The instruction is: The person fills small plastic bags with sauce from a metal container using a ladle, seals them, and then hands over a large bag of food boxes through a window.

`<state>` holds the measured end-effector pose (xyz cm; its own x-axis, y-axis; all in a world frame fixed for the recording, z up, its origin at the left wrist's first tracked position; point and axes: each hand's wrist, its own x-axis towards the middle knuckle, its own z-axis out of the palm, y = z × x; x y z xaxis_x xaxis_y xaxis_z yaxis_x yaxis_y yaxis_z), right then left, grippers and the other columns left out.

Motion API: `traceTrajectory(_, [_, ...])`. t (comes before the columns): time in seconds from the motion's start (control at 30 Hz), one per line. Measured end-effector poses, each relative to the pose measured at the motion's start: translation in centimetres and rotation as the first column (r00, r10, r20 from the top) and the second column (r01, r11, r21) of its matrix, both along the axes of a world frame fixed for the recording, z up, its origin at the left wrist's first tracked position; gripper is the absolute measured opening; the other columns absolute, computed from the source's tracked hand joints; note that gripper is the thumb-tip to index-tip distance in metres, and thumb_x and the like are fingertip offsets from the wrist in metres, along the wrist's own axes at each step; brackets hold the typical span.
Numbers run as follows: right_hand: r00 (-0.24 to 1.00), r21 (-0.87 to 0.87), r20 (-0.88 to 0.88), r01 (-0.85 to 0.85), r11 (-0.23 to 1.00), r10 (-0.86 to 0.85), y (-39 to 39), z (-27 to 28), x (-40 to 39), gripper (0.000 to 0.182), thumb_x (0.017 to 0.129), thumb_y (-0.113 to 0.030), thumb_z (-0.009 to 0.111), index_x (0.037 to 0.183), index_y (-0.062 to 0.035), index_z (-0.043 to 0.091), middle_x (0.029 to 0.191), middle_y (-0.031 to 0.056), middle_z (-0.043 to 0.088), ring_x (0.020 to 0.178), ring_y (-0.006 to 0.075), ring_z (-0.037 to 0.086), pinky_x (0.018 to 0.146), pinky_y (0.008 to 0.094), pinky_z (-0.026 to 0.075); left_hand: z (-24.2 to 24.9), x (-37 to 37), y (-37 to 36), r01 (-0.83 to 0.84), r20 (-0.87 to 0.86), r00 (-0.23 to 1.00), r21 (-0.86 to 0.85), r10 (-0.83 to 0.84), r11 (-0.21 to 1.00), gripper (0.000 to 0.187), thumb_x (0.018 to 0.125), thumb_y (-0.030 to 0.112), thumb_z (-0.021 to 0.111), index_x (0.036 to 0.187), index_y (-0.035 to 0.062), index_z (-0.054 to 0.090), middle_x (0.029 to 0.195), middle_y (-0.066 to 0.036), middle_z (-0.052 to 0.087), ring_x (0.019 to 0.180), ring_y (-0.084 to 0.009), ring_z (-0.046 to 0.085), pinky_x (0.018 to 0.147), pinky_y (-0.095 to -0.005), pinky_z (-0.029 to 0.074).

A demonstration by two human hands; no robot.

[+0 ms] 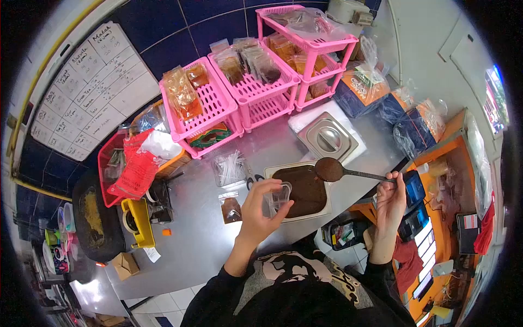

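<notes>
My left hand grips a small clear plastic cup, fingers curled round it, at the left edge of a steel pan. Dark brown sauce fills much of that pan. In my right hand is the handle of a ladle, held between thumb and fingers. The ladle's bowl, coated or filled with brown sauce, hangs over the pan's upper right corner. A filled clear sachet lies on the steel table left of my left hand. Scissors, partly hidden, lie beside the pan.
Pink racks with sauce sachets line the back wall. A steel lid rests behind the pan. A tub of white sticks, a yellow tape dispenser and a red basket stand left. Wrapped dark packages sit back right.
</notes>
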<state>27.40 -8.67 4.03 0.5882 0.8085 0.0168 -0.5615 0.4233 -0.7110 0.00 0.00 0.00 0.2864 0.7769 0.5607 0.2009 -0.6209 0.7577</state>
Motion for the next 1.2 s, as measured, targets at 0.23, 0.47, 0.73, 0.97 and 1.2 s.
traceTrajectory(0.23, [0.998, -0.033, -0.024, 0.059, 0.998, -0.06, 0.1, 1.1, -0.4, 0.016, 0.095, -0.02, 0.046, 0.091, -0.0052, 0.051, 0.085, 0.0061, 0.056, 0.065, 0.0091, 0.048, 0.059, 0.0207, 0.042, -0.6, 0.5, -0.2, 0.063, 0.078, 0.995, -0.104, -0.055, 0.993, 0.048, 0.069, 0.003, 0.075, 0.109, -0.0007, 0.048, 0.107, -0.014, 0.054, 0.098, -0.0213, 0.057, 0.086, -0.033, 0.047])
traceTrajectory(0.47, [0.998, -0.03, 0.009, 0.065, 0.997, -0.065, 0.2, 3.1, -2.6, 0.016, 0.095, -0.022, 0.046, 0.091, -0.0063, 0.05, 0.084, 0.0063, 0.056, 0.061, 0.0093, 0.047, 0.055, 0.0202, 0.04, -0.5, 1.8, -0.3, 0.116, 0.112, 0.989, -0.17, -0.098, 0.979, 0.062, 0.069, 0.005, 0.076, 0.118, -0.0005, 0.038, 0.112, -0.014, 0.051, 0.099, -0.0211, 0.055, 0.087, -0.033, 0.045])
traceTrajectory(0.73, [0.983, -0.003, 0.155, 0.1, 0.995, -0.098, 0.0, 4.6, -5.5, 0.019, 0.096, -0.025, 0.042, 0.092, -0.007, 0.046, 0.081, 0.0067, 0.054, 0.058, 0.0104, 0.047, 0.051, 0.0204, 0.039, -0.6, 2.5, 0.0, 0.169, 0.19, 0.972, -0.158, -0.138, 0.973, 0.075, 0.069, 0.001, 0.074, 0.126, 0.0022, 0.025, 0.12, -0.018, 0.043, 0.108, -0.0248, 0.051, 0.093, -0.0352, 0.042])
traceTrajectory(0.97, [0.917, 0.094, 0.351, 0.169, 0.981, -0.191, -0.4, 5.1, -6.4, 0.022, 0.098, -0.027, 0.038, 0.092, -0.0058, 0.042, 0.077, 0.0094, 0.05, 0.055, 0.0128, 0.048, 0.046, 0.0222, 0.041, -0.4, 2.7, 0.2, 0.216, 0.332, 0.929, -0.121, -0.166, 0.969, 0.08, 0.068, -0.002, 0.074, 0.127, 0.0054, 0.02, 0.124, -0.02, 0.037, 0.113, -0.0269, 0.046, 0.096, -0.0371, 0.041])
traceTrajectory(1.2, [0.858, 0.208, 0.456, 0.157, 0.965, -0.238, -1.0, 5.2, -6.9, 0.025, 0.099, -0.029, 0.032, 0.091, -0.0058, 0.039, 0.076, 0.0102, 0.05, 0.055, 0.0136, 0.046, 0.045, 0.0215, 0.041, -0.7, 2.6, 0.3, 0.2, 0.338, 0.928, -0.096, -0.157, 0.975, 0.081, 0.067, -0.003, 0.074, 0.127, 0.0064, 0.02, 0.124, -0.02, 0.036, 0.112, -0.0272, 0.046, 0.096, -0.037, 0.041])
